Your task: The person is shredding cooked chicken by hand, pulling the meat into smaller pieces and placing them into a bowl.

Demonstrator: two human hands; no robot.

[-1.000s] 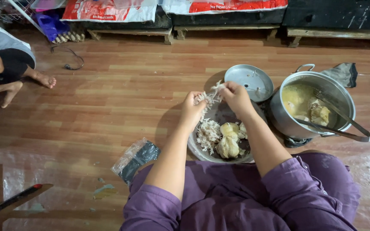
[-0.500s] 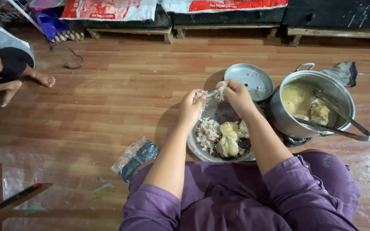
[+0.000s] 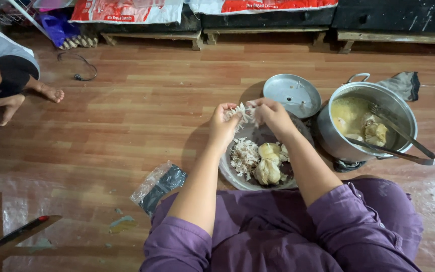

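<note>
My left hand [image 3: 221, 124] and my right hand [image 3: 271, 114] are raised together over a grey bowl [image 3: 230, 176] on the wooden floor. Between their fingers they grip a pale piece of cooked chicken [image 3: 241, 114] with shreds hanging from it. Inside the bowl lie a heap of shredded chicken [image 3: 242, 156] on the left and whole pieces [image 3: 268, 163] on the right. My purple sleeves and lap fill the bottom of the view.
A metal pot [image 3: 366, 123] of yellow broth and chicken stands to the right, tongs [image 3: 401, 143] across its rim. Its lid [image 3: 292, 95] lies upturned behind the bowl. A plastic bag [image 3: 158, 185] lies to the left. Another person's legs [image 3: 13, 93] rest at far left.
Both hands stay over the bowl and keep working the chicken piece; they have shifted slightly left and the strands between them have changed shape.
</note>
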